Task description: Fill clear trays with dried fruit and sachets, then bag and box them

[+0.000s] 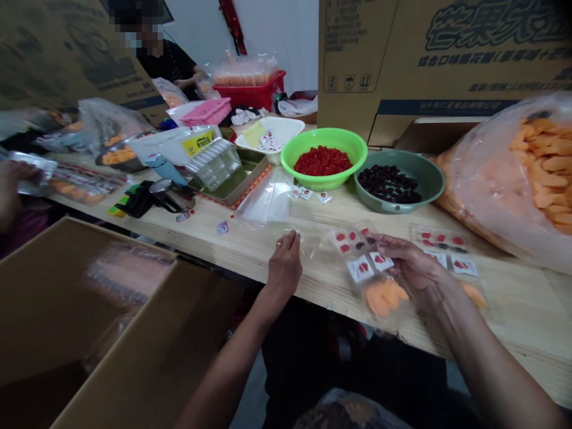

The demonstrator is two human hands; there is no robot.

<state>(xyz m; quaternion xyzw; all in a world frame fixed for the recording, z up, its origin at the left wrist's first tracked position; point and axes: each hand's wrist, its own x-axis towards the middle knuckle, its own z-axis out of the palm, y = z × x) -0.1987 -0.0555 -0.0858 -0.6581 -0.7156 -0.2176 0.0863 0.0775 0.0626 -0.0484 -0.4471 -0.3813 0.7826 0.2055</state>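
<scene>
My right hand grips a clear plastic bag holding dried mango slices and small red-printed sachets. My left hand pinches what looks like the bag's left edge, above the table's front edge. A second clear bag with similar sachets lies flat to the right. Behind them stand a green bowl of red dried fruit and a grey-green bowl of dark dried fruit. A stack of empty clear bags and a few loose sachets lie nearer my left hand.
The long wooden table holds a large bag of dried mango at right and a metal tray at back. An open cardboard box stands at lower left. A co-worker stands beyond, and another person's hand holds a package at left.
</scene>
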